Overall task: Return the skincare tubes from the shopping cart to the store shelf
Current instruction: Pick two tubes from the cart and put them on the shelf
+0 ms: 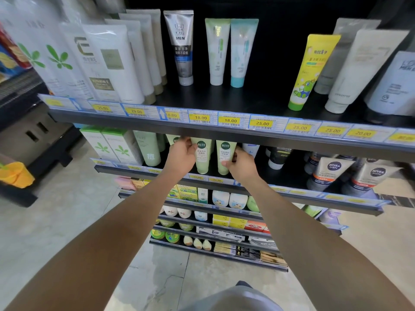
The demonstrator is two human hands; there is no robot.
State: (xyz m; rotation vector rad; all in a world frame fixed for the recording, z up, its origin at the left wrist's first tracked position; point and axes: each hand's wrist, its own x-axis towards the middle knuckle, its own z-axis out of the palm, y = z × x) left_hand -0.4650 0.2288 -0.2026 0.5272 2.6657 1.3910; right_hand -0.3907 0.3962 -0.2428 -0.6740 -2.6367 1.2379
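Two pale green skincare tubes stand cap-down on the second shelf (pixel 292 194). My left hand (pixel 180 157) wraps around the left green tube (pixel 203 158), its fingers on the tube's upper left side. My right hand (pixel 241 164) grips the right green tube (pixel 224 157) from the right, thumb on its lower front. A third green tube (pixel 174 139) peeks out behind my left fingers. Both tubes' tops are hidden under the upper shelf's edge. No shopping cart is in view.
The top shelf (pixel 224 102) carries white, grey, green and yellow tubes above yellow price tags. Nivea Men tubes (pixel 330 173) stand right of my hands, green-white boxes (pixel 112 147) to the left. Lower shelves hold jars and boxes. An orange basket (pixel 15 173) sits at far left.
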